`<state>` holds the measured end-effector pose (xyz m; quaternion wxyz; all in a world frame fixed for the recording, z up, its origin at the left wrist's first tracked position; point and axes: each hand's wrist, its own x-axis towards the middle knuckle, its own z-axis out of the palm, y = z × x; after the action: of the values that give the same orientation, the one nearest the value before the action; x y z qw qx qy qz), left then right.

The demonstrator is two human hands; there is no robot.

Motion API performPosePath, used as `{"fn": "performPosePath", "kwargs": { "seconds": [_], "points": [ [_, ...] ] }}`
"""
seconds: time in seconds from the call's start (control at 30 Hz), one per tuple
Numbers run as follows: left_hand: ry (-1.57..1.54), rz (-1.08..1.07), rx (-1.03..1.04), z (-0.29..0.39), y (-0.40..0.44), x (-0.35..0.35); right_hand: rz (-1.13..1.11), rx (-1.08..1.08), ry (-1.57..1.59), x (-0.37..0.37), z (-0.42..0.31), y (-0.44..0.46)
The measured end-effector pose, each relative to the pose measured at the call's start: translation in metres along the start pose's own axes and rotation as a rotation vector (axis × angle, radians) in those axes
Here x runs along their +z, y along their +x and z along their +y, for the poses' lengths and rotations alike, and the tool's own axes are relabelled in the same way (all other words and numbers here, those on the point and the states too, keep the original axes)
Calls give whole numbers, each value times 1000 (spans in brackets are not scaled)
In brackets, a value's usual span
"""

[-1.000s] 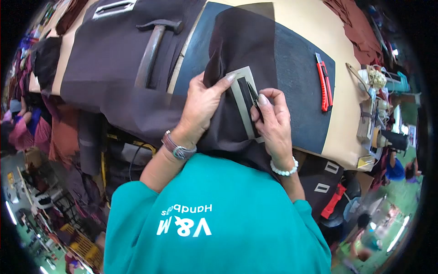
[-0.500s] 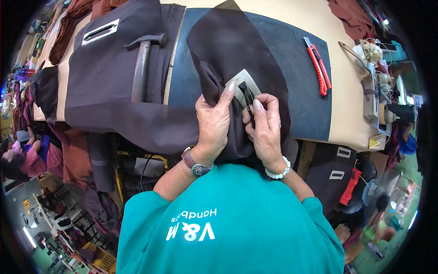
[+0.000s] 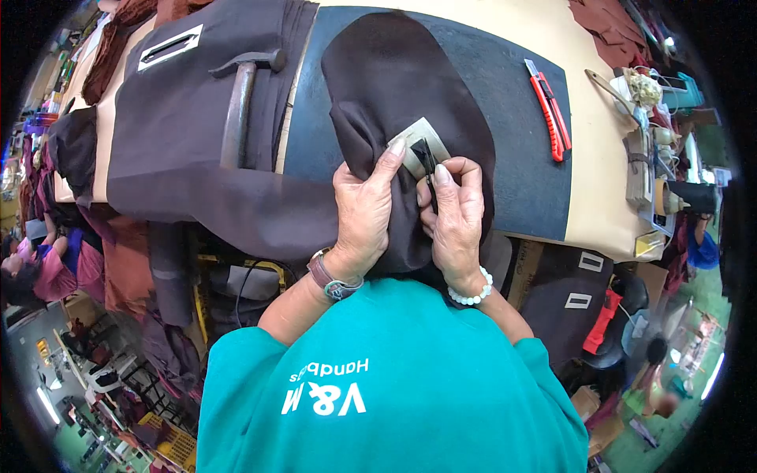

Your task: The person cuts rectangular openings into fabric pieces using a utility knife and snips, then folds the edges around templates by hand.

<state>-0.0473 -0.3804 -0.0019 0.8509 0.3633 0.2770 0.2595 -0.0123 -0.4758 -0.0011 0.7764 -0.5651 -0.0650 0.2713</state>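
Dark brown fabric (image 3: 410, 63) is gathered between my hands, its rounded far end lying on the dark mat. A pale rectangular patch (image 3: 413, 132) with a slot sits on it. My left hand (image 3: 364, 209) is closed on the patch's left edge and the fabric, thumb on top and fingers hidden beneath. Black thin material (image 3: 423, 150) comes out through the slot, bunched to a narrow point. With thumb and bent fingers, my right hand (image 3: 456, 209) pinches that black material at the patch's lower right.
A hammer (image 3: 239, 114) lies on stacked brown fabric (image 3: 165, 118), where another slotted patch (image 3: 170, 47) shows. The red box cutter (image 3: 550, 114) rests on the dark mat (image 3: 520, 189). A brush (image 3: 609, 88) and supplies line the right edge. Other people sit farther off.
The black material at the slot is now bunched narrower in my right fingers. The fabric's far end has folded over into a rounder shape. My hands shifted only slightly.
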Motion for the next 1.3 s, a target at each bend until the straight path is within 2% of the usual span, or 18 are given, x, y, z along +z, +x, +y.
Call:
{"fn": "performPosePath", "kwargs": {
  "seconds": [0.33,0.43,0.53,0.57,0.6,0.63,0.7,0.77,0.8,0.83,0.9,1.0,1.1,1.13,1.2,1.3],
  "points": [
    [25,-44,-34,0,2,-1,3,-69,-25,-4,3,2],
    [1,-68,-46,2,5,1,14,-28,16,-6,2,4],
    [-7,-97,-92,4,14,5,-45,27,-2,-15,-29,0],
    [-2,-106,-113,6,17,5,-64,-145,12,-23,-39,-1],
    [-18,-110,-133,6,20,4,80,-340,-58,-27,-43,9],
    [-35,-113,-153,4,23,2,150,-390,-203,-38,-55,11],
    [-49,-116,-183,3,26,2,348,-490,-717,-64,-55,37],
    [-46,-113,-199,3,27,4,329,-883,-1335,-89,-44,68],
    [-32,-121,-200,3,27,4,298,-775,-1478,-93,-41,71],
    [-43,-127,-210,2,27,4,204,-762,-1683,-95,-40,74],
    [-65,-131,-230,1,28,3,214,-874,-1729,-90,-43,77],
    [-28,-134,-201,0,27,1,177,-910,-1319,-68,-71,72],
    [-8,-97,-217,9,21,10,-356,-982,-1303,-31,-96,58],
    [-29,-131,-217,7,23,8,-465,-1048,-1386,-25,-93,59],
    [-75,-193,-211,2,27,3,-560,-1090,-1453,-20,-85,66],
    [-39,-177,-198,3,26,2,-630,-1142,-1462,-23,-78,79]
  ]
}}
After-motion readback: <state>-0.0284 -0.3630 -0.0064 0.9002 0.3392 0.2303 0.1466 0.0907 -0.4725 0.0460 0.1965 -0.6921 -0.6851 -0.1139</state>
